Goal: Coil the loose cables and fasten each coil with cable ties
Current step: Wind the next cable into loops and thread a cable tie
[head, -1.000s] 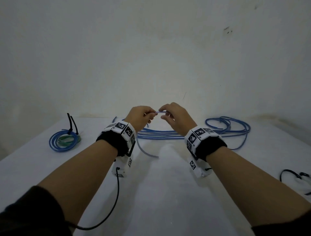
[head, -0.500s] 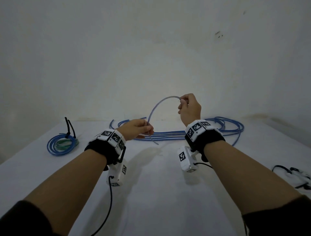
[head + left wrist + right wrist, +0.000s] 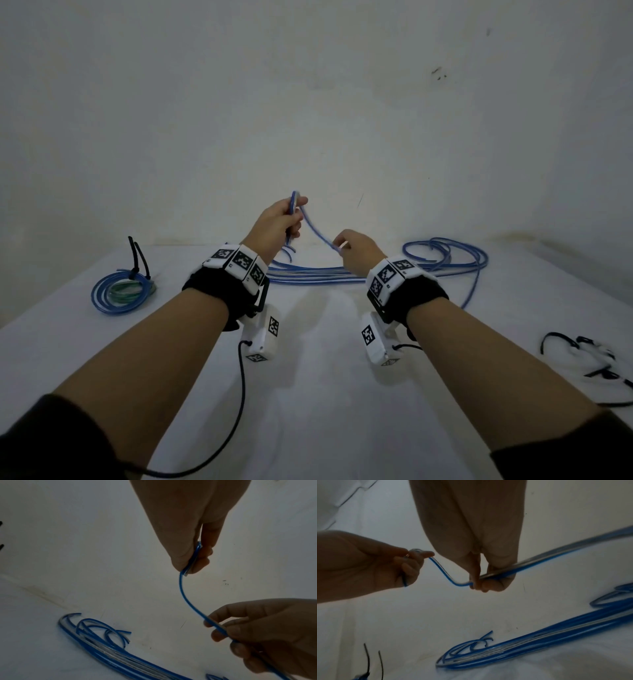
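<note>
A blue cable (image 3: pixel 317 229) runs in the air between my two hands above the white table (image 3: pixel 308 394). My left hand (image 3: pixel 286 219) is raised and pinches a small folded loop of the blue cable (image 3: pixel 190 566) between thumb and fingers. My right hand (image 3: pixel 344 248), lower and to the right, pinches the same cable (image 3: pixel 447 577) a short way along. Several loose blue cables (image 3: pixel 308 275) lie stretched on the table behind my hands, ending in a loose pile (image 3: pixel 448 255) at the right.
A finished blue and green coil (image 3: pixel 121 294) bound with black cable ties (image 3: pixel 137 257) lies at the far left. Loose black cable ties (image 3: pixel 582 356) lie near the right edge. A pale wall rises right behind the table.
My left hand rose from table height with the cable loop, and my right hand dropped lower and slid along the cable. The arc between my hands became a short sloping span.
</note>
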